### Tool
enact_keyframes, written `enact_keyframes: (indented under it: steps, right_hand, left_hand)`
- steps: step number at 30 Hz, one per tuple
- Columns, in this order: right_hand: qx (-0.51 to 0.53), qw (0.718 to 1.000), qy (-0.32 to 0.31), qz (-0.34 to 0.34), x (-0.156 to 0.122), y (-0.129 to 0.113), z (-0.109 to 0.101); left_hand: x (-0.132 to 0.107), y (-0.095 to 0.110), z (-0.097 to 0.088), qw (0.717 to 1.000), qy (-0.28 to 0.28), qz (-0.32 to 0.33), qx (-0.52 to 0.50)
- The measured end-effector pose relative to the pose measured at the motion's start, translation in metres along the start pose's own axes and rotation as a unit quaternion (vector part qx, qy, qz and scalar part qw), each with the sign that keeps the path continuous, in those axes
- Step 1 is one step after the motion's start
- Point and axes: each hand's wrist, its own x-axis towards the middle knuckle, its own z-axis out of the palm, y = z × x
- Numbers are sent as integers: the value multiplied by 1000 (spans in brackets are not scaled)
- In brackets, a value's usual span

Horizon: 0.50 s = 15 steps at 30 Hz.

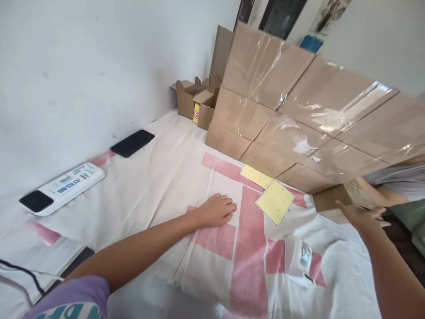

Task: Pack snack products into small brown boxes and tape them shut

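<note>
My left hand rests on the white and pink cloth with loosely bent fingers and nothing visible in it. To its right lie two yellow pieces of paper or card with small dark specks, one partly over the other. My right hand is held out at the right with thumb and fingers apart. Beside its thumb is a small brown cardboard box; whether they touch I cannot tell. A large upright panel of brown cardboard boxes, wrapped in shiny clear film or tape, stands beyond both hands.
Another person's arm shows behind the panel at right. A white device lies near the front. By the wall are a black phone, a white device with a dark end and open cartons. Cables cross the lower left.
</note>
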Motion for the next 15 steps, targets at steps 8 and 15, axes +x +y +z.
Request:
enact_keyframes:
  steps: [8, 15]
  right_hand:
    - [216, 930, -136, -264, -146, -255, 59]
    - [504, 767, -385, -100, -252, -477, 217]
  left_hand:
    - [-10, -33, -25, 986, 144, -26, -77]
    - [11, -244, -132, 903, 319, -284, -54]
